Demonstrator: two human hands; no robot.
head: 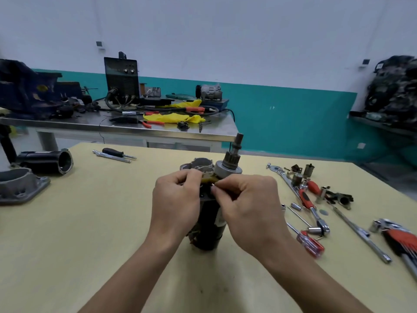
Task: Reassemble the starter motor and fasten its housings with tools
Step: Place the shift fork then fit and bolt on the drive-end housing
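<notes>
Now left hand [176, 199] grips starter motor [208, 233] (upright); right hand [250, 206] pinches it.

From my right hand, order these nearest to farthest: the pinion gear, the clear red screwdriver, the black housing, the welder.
1. pinion gear, just beyond the right hand.
2. clear red screwdriver, to its right on the table.
3. black housing, far left of the table.
4. welder, on the rear bench.

readable text: none | motor [208, 236] – pale label [221, 220] on its side, too blurred to read | welder [121, 75] on far bench – front panel marks too small to make out
</notes>
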